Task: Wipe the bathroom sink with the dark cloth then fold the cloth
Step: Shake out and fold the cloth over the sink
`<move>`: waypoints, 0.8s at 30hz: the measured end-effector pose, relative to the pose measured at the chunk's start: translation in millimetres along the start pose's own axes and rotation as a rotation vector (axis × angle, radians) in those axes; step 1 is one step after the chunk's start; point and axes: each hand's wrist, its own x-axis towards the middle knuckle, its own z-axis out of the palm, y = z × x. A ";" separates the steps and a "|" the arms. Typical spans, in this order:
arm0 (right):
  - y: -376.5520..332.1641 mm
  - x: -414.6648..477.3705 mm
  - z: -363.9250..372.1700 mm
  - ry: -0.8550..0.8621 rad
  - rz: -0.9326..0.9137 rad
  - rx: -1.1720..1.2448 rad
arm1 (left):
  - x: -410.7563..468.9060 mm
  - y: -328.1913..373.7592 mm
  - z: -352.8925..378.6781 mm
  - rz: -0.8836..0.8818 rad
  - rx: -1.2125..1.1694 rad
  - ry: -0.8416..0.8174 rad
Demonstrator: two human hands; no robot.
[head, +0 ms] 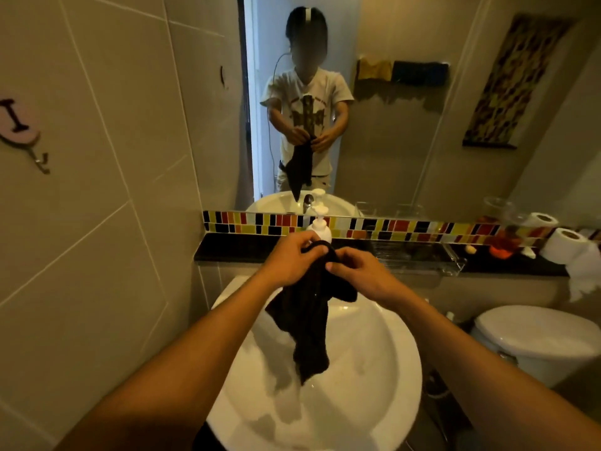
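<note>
The dark cloth hangs bunched and limp above the white round sink, its lowest corner dangling over the basin. My left hand pinches the cloth's top edge from the left. My right hand grips the same top edge from the right, the two hands almost touching. Both hands are held over the back of the sink, in front of the white soap pump bottle. The tap is hidden behind my hands and the cloth.
A black ledge runs behind the sink under a coloured mosaic strip and the mirror. A clear wire tray, an orange item and toilet paper rolls sit on it. The toilet stands right; tiled wall with a hook left.
</note>
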 end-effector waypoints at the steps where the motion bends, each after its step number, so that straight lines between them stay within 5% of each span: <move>1: -2.8 0.0 -12.7 0.025 -0.024 -0.134 | 6.4 7.6 -2.5 0.015 0.033 -0.035; 6: 2.7 -1.1 -76.9 0.030 0.028 -0.554 | 24.5 36.1 -7.0 0.088 0.162 -0.106; 13: 9.3 -12.6 -133.2 0.034 -0.040 -0.562 | 22.4 35.0 4.5 0.007 0.527 -0.329; 16: 6.9 -14.2 -161.4 0.020 -0.041 -0.550 | 17.9 19.3 1.1 -0.055 0.645 -0.289; 24: 10.4 -27.2 -210.6 0.004 0.060 -0.331 | -1.3 15.0 -20.7 -0.228 0.221 -0.139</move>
